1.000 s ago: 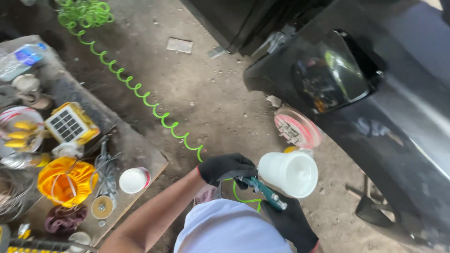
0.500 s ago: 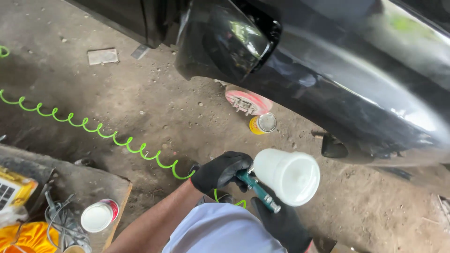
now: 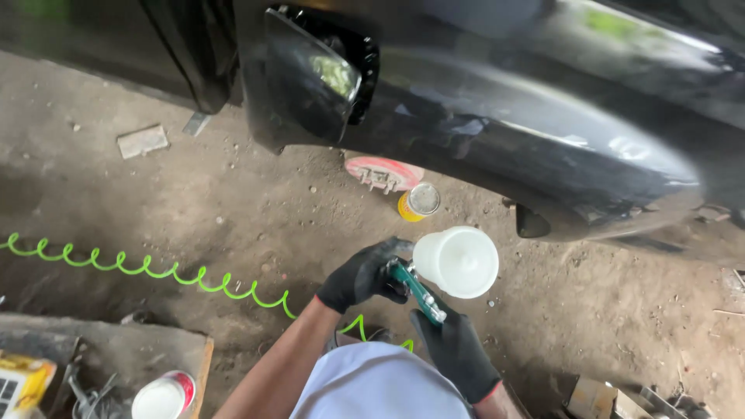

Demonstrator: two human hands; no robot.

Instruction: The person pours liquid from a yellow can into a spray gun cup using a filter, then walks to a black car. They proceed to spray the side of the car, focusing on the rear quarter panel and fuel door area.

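Seen from the head camera: gloved left hand (image 3: pixel 362 274) and right hand (image 3: pixel 456 351), fingers closed around a green spray gun (image 3: pixel 417 291) with white cup (image 3: pixel 458 261). Held near a black car body (image 3: pixel 497 132), above dirt floor (image 3: pixel 233 225) and coiled green hose (image 3: pixel 155 271).

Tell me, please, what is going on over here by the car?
A person in black gloves holds a green spray gun with a white cup on top. The left hand grips it near the cup, and the right hand holds the handle. A coiled green air hose trails across the dirt floor. The black car body stands just ahead, with a small yellow can on the ground beside it.
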